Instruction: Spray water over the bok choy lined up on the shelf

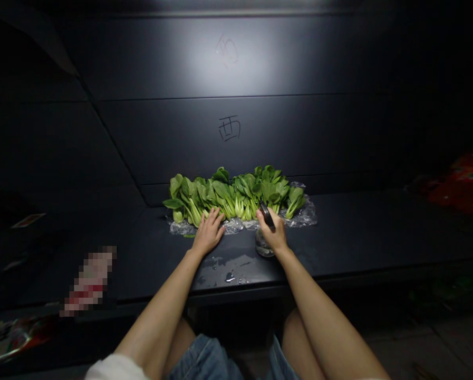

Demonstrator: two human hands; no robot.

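A: Near stuff first. What's in view?
B: Denim shorts (204, 364) on the lap, white sleeve (115, 368) at bottom L, both bare arms reaching fwd onto a dark table (358, 232).
A: Hands?
B: L hand (208, 232) is open & relaxed, palm down, fingers spread, no grip. Fingertips are at the plastic wrap (236, 226), right by the stems of the bok choy (232, 195). Can't tell if they're touching the stems.
A: R hand?
B: R hand (271, 235) is clenched around a dark item (267, 215), black & slim, sticking out past the fingers. Exact tool? Can't tell, too little shows.
A: Anything under it?
B: Glass jar (264, 245), clear, upright on the table, just below the R hand. Hand overlaps it in view, so contact's unclear.
A: Table top?
B: Water drops (230, 277) & wet smears in front of the hands, between them & the table edge.
A: And the veg?
B: Bok choy's in one long row across the table, just past both hands, leaves pointing away, lying on crumpled plastic wrap. Wrap pokes out at both ends.
A: Further back?
B: Dark wall (236, 68) behind the table, w/ the character 西 (229, 128) hand-drawn on it. Fainter mark higher up.
A: Sides?
B: Red bag (463, 182) far R, in shadow. Pixelated item (88, 279) at the L table edge.
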